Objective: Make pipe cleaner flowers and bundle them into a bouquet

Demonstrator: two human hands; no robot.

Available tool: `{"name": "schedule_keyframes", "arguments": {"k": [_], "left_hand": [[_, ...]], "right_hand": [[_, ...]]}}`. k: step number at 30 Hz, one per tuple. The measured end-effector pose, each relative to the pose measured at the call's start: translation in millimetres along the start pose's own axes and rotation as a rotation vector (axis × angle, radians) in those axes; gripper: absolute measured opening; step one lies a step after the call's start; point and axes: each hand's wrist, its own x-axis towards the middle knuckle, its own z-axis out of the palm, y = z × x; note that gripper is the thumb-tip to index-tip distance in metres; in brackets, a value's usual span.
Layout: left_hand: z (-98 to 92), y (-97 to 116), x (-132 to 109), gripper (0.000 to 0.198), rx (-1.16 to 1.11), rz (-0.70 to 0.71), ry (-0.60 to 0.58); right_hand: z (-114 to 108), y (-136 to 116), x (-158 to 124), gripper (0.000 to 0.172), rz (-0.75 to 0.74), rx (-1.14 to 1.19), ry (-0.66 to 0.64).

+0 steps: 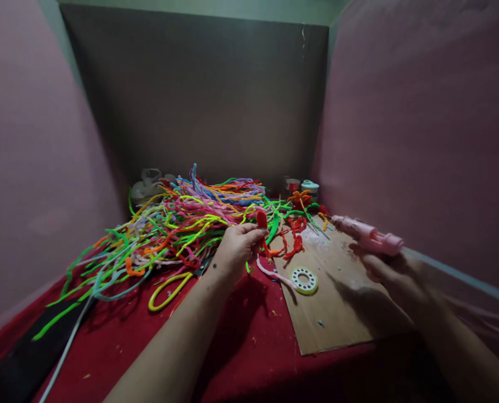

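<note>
Pink walls (425,123) flank a dim gray wall (199,95).

The left hand (240,246) and right hand (390,275) are bare, and so are the left forearm (178,330) and right forearm (455,341), as far up as they show. Both forearms taper smoothly. One small, round, dark spot (215,266) marks the left wrist (221,274). The right hand's fingers (377,264) look dim and blurred.

Left forearm (169,330) stretched over table (236,350), left hand (238,246) out past near edge, thumb and fingers pinched. Right hand (386,274) raised toward table's right edge, fingers curled gripping, right forearm (459,336) slanting inward.
</note>
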Motion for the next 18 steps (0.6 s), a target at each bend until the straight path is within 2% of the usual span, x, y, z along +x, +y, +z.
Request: {"name": "schedule_keyframes", "arguments": {"k": [1,3,5,7,10,13,18], "left_hand": [[-1.3,0,0,0.014,-0.006,0.0,0.004],[-5.2,1,-1,0.014,-0.018,-0.007,0.006],[-10.5,2,-3,0.014,-0.027,-0.019,0.017],[-16.2,2,-5,0.016,-0.043,-0.032,0.049],[-23.4,2,-6,0.02,-0.068,-0.032,0.084],[-27.3,0,-3,0.015,-0.078,-0.015,0.079],[-28.9,-2,1,0.011,-0.067,-0.004,0.093]], "right_hand": [[2,-11,8,0.032,0.041,0.066,-0.016],[10,-35,29,0.026,0.277,0.509,0.011],[24,-58,51,0.027,0.365,0.812,-0.011],[42,-74,68,0.026,0.403,0.98,-0.046],[69,-85,76,0.025,0.391,1.103,-0.197],[87,-79,66,0.023,0.368,1.079,-0.281],[92,-59,50,0.02,0.353,0.927,-0.322]]}}
